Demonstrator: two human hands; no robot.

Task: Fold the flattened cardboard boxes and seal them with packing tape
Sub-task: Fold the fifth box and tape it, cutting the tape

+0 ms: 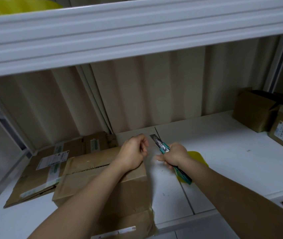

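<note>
Hands: right (172, 156) grips cutter (164, 149), left (133, 152) curled over box (106, 183)

White shelf (214, 144) with folded box (102, 183), flattened cardboard (39, 173) (labelled), two parcels (264, 116), yellow object (196, 157).

A folded cardboard box (106, 183) stands on the shelf (223, 163), flattened boxes (51, 163) behind it to the left, two boxes (271, 118) far right.

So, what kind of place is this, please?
Probably a storeroom or packing area. White metal shelving holds several cardboard boxes, some with shipping labels, and flattened cardboard. The right hand grips a utility knife beside a folded box.
</note>
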